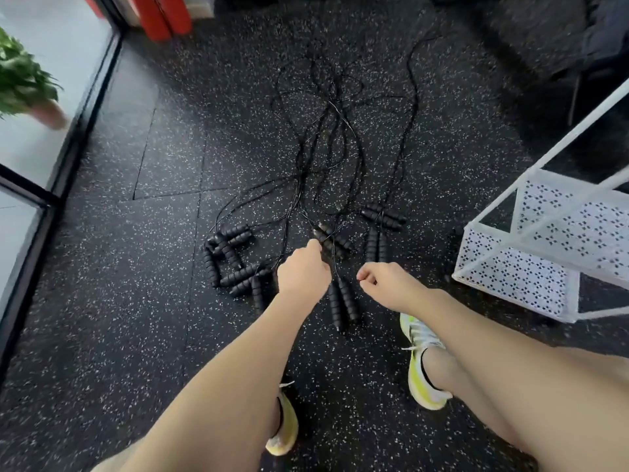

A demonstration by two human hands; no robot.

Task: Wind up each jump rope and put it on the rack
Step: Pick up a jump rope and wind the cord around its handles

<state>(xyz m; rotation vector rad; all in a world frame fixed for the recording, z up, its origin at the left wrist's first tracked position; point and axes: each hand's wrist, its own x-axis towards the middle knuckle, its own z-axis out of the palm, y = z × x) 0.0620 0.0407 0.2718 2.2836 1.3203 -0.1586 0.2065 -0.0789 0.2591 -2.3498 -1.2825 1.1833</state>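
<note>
Several black jump ropes (326, 137) lie tangled on the speckled rubber floor, their ribbed handles in pairs nearer me. My left hand (303, 270) reaches down to the crossed middle handle pair (335, 241), and its curled fingers pinch that jump rope at the handles' near end. My right hand (384, 281) hovers beside it, fingers curled in with the thumb on the forefinger and nothing visible in it. Another handle pair (342, 301) lies between my wrists. The white perforated rack (531, 253) stands at the right.
More handle pairs lie in a cluster at the left (231, 257) and at the right (381, 229). A glass wall with a black frame (85, 107) runs along the left, a plant (23, 76) behind it. Red pads (163, 15) stand at the back. My shoes (423, 362) are on the floor.
</note>
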